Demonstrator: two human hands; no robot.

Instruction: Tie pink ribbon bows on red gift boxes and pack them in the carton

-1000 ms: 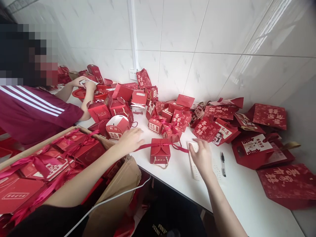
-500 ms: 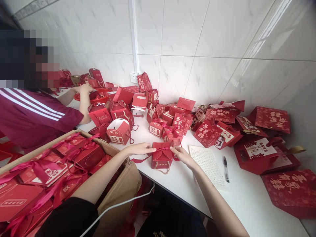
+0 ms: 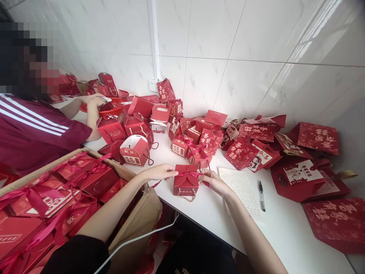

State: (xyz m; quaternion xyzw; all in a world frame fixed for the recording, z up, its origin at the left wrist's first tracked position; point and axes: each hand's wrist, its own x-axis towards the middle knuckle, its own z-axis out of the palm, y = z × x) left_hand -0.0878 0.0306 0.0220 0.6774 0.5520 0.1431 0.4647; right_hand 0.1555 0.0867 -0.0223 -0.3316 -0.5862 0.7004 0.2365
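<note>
Red card: one small gift box, upright, just left of the notepad; top flaps folded down, rope handle at the near side. Ribbon, crimson: drawn across the box top and gathered at its middle – no full bow visible, so the tying looks part done. Left hand and right hand, both left of the notepad: fingertips pinching the ribbon at either side. Done, by appearance: bow-topped boxes in a carton, well left of the notepad. Open box, left of and beyond the notepad – no ribbon seen.
</note>
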